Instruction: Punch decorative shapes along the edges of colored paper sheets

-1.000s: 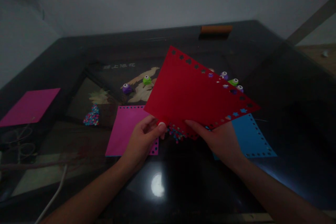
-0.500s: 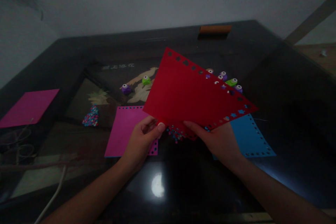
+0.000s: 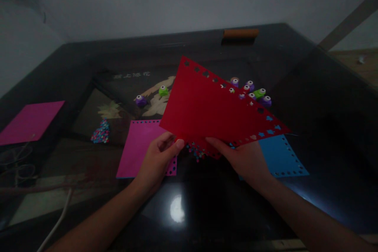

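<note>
A red sheet of paper is held up, tilted, above the table. Shaped holes run along its upper right and lower right edges. My left hand pinches its lower left edge between thumb and fingers. From the lower right, my right hand grips it, thumb on top and fingers hidden beneath. Below the paper lies a small pile of confetti. A pink sheet with punched edges is behind my left hand, and a punched blue sheet lies partly under my right hand.
Several purple and green craft punches with eye-like tops stand behind the paper. A purple punch and a green punch sit left. Another confetti pile, a pink sheet, a white cable and an orange-brown roll also show.
The red paper's top corner has shifted slightly left and down, and the sheet has turned a little. Both hands keep their hold in nearly the same place.
</note>
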Tool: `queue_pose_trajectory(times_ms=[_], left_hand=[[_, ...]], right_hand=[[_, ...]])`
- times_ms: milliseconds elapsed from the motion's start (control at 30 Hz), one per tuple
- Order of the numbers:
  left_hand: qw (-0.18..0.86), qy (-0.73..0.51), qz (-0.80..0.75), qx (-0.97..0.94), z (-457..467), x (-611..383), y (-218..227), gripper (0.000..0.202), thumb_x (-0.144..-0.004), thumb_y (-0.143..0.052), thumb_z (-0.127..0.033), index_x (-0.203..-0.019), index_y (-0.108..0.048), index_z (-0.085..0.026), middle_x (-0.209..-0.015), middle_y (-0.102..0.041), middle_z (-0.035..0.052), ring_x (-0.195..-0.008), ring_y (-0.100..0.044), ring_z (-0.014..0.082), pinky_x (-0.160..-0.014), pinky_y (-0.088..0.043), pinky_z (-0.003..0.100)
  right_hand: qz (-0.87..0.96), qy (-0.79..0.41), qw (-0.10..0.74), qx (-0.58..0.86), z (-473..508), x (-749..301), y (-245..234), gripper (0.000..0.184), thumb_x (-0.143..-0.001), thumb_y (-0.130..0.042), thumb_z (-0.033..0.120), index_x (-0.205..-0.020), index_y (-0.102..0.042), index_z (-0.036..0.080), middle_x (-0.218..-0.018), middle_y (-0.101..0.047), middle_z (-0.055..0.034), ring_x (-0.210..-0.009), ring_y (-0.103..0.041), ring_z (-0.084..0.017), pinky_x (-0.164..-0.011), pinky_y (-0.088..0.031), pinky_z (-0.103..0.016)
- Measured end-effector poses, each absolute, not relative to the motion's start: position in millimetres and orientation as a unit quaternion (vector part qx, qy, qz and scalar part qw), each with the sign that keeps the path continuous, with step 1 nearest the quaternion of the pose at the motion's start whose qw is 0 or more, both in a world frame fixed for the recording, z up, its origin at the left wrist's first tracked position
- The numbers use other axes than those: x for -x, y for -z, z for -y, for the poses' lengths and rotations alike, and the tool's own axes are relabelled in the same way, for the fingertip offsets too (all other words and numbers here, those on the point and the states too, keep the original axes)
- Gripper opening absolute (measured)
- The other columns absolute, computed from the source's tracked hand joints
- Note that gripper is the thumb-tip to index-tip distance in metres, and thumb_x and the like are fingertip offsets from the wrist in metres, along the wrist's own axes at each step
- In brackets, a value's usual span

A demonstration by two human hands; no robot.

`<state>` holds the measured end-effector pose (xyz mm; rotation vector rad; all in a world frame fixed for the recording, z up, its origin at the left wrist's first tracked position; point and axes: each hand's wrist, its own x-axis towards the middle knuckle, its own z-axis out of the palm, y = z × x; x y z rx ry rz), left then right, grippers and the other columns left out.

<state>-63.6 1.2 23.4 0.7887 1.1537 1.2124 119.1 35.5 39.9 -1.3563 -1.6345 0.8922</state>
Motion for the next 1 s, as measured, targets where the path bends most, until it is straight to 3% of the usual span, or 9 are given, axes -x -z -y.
queue_pose_trajectory(times_ms=[233, 533, 1000], left_hand=[[0.606, -0.532, -0.480, -0.345, 0.6, 64.1, -21.9, 0.026, -0.076, -0.073, -0.032, -0.100, -0.070, -0.022, -0.107, -0.072, 0.0045, -0.098, -0.065, 0.0198, -0.093, -0.045, 0.030], [0.610, -0.536, -0.478, -0.335, 0.8, 63.5, -22.4, 0.029, -0.075, -0.075, -0.031, -0.102, -0.070, -0.020, -0.108, -0.072, 0.0060, -0.101, -0.065, 0.0222, -0.098, -0.043, 0.035], [0.613, -0.536, -0.473, -0.335, 0.1, 63.9, -22.2, 0.028, -0.076, -0.074, -0.030, -0.102, -0.070, -0.022, -0.110, -0.071, 0.0054, -0.106, -0.064, 0.0219, -0.100, -0.043, 0.035]], right_hand=[[0.671, -0.326, 0.415, 0.522, -35.5, -120.0, -34.7, 0.041, -0.072, -0.069, 0.043, -0.107, -0.068, 0.022, -0.112, -0.070, -0.0121, -0.113, -0.060, -0.035, -0.105, -0.038, -0.057], [0.689, -0.314, 0.427, 0.494, -34.9, -119.7, -36.0, 0.034, -0.074, -0.069, 0.038, -0.104, -0.069, 0.022, -0.108, -0.072, -0.0081, -0.107, -0.064, -0.030, -0.094, -0.052, -0.047], [0.704, -0.285, 0.434, 0.485, -35.1, -119.4, -34.1, 0.033, -0.075, -0.069, 0.036, -0.103, -0.069, 0.021, -0.106, -0.072, -0.0080, -0.104, -0.066, -0.030, -0.093, -0.053, -0.046]])
